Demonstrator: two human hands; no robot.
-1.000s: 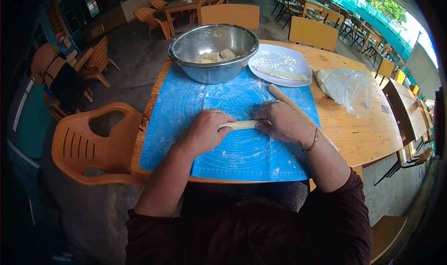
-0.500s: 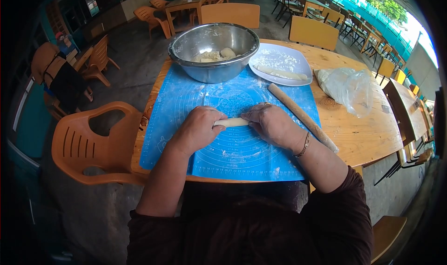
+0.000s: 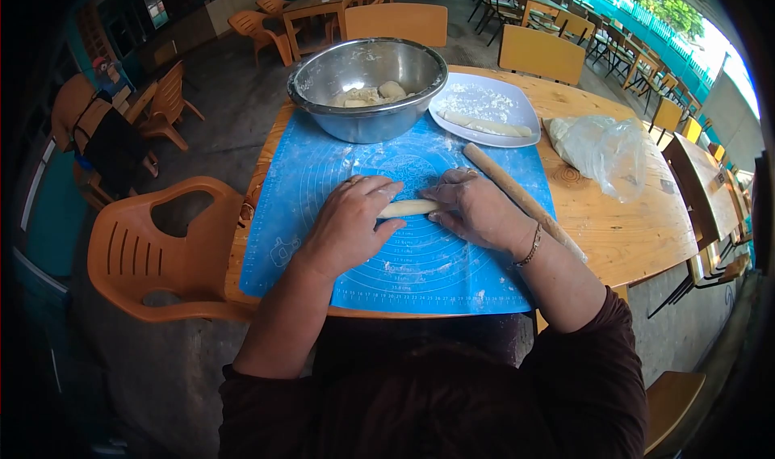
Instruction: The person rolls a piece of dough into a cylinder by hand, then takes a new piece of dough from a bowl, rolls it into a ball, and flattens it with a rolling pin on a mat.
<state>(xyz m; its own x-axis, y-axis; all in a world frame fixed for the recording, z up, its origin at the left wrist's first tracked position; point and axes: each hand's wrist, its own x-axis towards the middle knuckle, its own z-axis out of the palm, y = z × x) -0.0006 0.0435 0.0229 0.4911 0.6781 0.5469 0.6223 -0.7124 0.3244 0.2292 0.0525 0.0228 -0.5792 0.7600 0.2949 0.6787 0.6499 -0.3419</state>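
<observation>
A short pale roll of dough (image 3: 410,208) lies on the blue pastry mat (image 3: 315,289) between my hands. My left hand (image 3: 349,225) is at its left end, fingers stretched out and thumb apart, palm facing down. At the other end, the bent fingers and thumb of my right hand (image 3: 472,209) pinch the dough. A floury wooden rolling pin (image 3: 517,192) lies slantwise beside my right hand, partly behind the wrist. Beyond the hands stands a steel bowl (image 3: 367,124) containing dough pieces (image 3: 371,96). A white plate (image 3: 517,108) bears flour and a longer dough roll (image 3: 484,125).
A clear plastic bag (image 3: 601,152) with pale contents rests on the wooden table (image 3: 646,241) at the right. An orange chair (image 3: 153,249) stands close on the left. Farther left, a person (image 3: 105,136) bends over. More tables and chairs fill the background.
My left hand's fingers and thumb have spread apart from the dough's left end, and the hand has shifted slightly upward. My right hand still pinches the right end, its fingers more curled.
</observation>
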